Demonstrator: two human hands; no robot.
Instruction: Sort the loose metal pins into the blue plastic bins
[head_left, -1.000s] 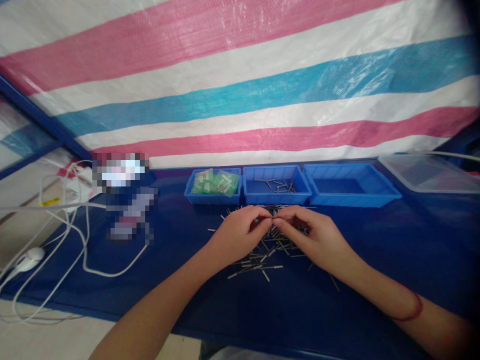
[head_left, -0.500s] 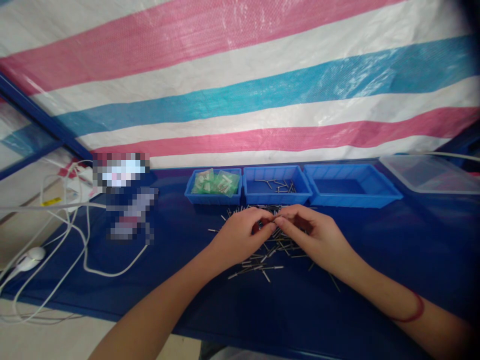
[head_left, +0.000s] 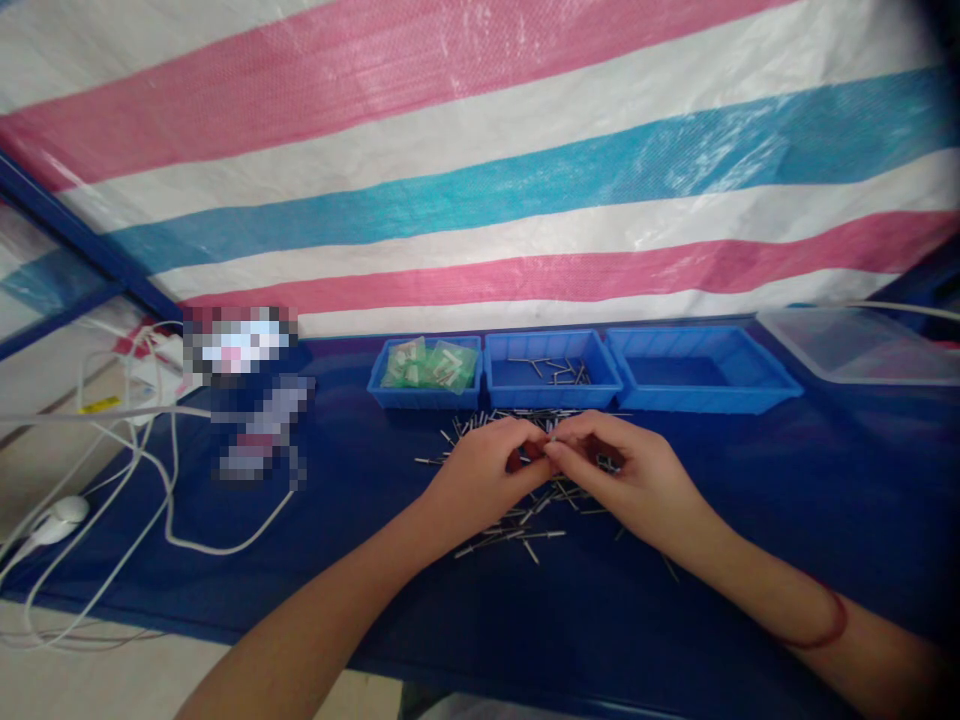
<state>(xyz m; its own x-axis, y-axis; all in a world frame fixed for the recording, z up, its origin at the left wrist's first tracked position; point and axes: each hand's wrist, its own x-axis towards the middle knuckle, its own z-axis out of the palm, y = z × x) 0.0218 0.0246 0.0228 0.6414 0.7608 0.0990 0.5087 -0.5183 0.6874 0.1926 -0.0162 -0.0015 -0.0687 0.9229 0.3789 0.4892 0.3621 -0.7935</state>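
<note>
My left hand [head_left: 484, 475] and my right hand [head_left: 619, 475] meet fingertip to fingertip over a heap of thin metal pins [head_left: 517, 520] on the blue table cover [head_left: 375, 560]. Both hands are closed in a pinch on a small pin-like piece held between them; it is too small to make out clearly. Just behind the hands stand three blue bins: the left bin [head_left: 424, 374] with green packets, the middle bin [head_left: 551, 372] with several pins, and the right bin [head_left: 701, 372].
White cables [head_left: 161, 480] and a white plug lie at the left edge of the table. A blurred-out object [head_left: 251, 395] sits left of the bins. A clear plastic lid [head_left: 862, 345] rests at the far right. A striped tarp hangs behind.
Both hands stay pinched together over the pin heap; the fingertips have shifted only slightly downward and closer.
</note>
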